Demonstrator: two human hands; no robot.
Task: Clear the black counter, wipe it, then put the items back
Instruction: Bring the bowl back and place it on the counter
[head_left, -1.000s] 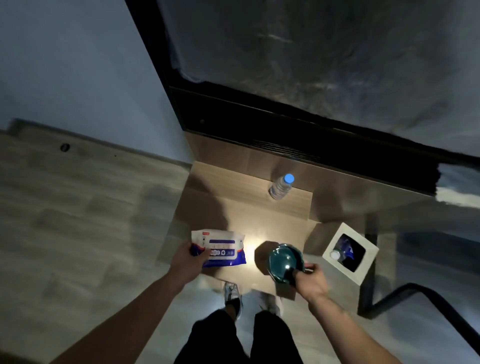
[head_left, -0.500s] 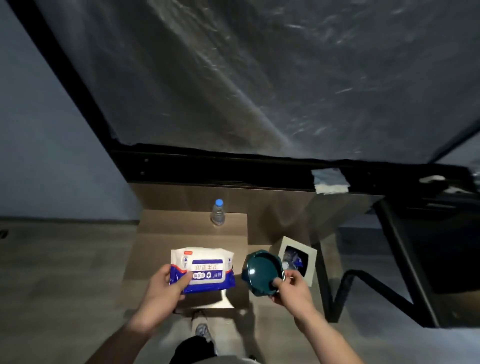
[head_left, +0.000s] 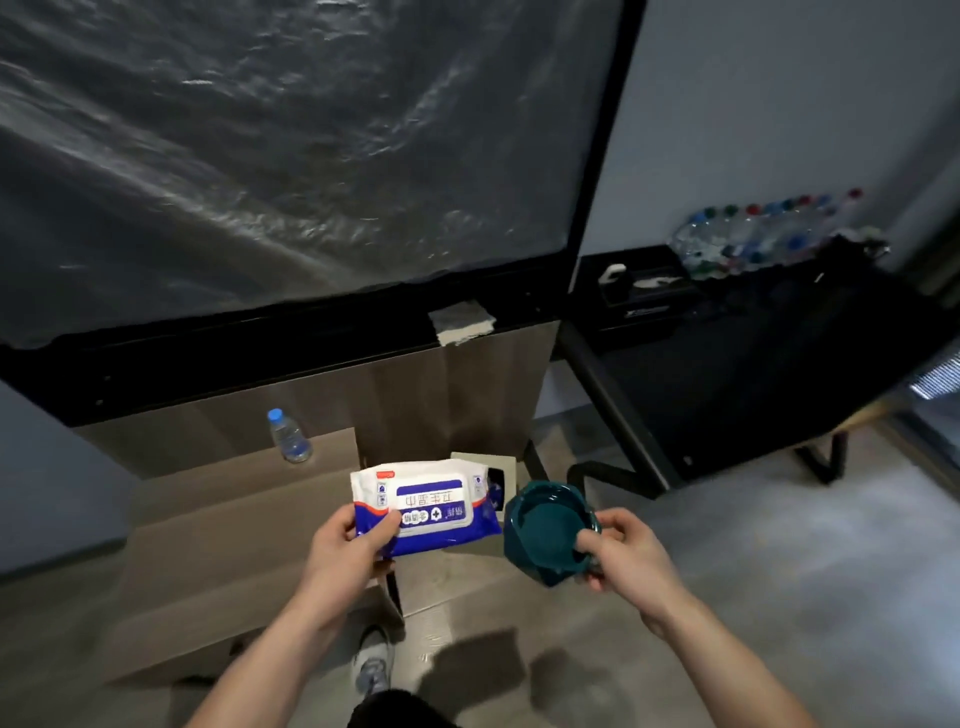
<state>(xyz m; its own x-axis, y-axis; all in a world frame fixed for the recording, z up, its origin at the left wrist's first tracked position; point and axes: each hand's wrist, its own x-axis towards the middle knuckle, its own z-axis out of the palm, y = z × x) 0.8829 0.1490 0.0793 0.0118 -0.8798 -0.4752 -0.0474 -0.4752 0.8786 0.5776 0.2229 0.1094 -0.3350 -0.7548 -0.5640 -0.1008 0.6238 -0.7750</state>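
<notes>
From the head camera, both hands are raised in front of the body, each carrying one thing. The left hand (head_left: 347, 545) pinches the lower left corner of a pack of wet wipes (head_left: 423, 512), thumb on its printed face, fingers curled behind. The right hand (head_left: 621, 551) grips the near rim of a dark green ashtray (head_left: 545, 530), thumb inside the dish, fingers under it. Pack and ashtray sit just beside each other, a narrow gap between them (neither touches any surface).

The black counter (head_left: 769, 343) lies well off to the right, its near edge running diagonally over a black frame; open floor (head_left: 779, 545) stretches between it and the hands. On its far end: one black tissue box (head_left: 636, 291) and a shrink-wrapped bundle of bottles (head_left: 763, 234), too blurred to count.

Below the hands are stepped wooden platforms (head_left: 234, 525), one water bottle (head_left: 288, 436) upright on the upper step, one white bin (head_left: 506, 470) partly hidden behind the pack. A large plastic-covered panel (head_left: 285, 156) fills the back wall; the room is dim.
</notes>
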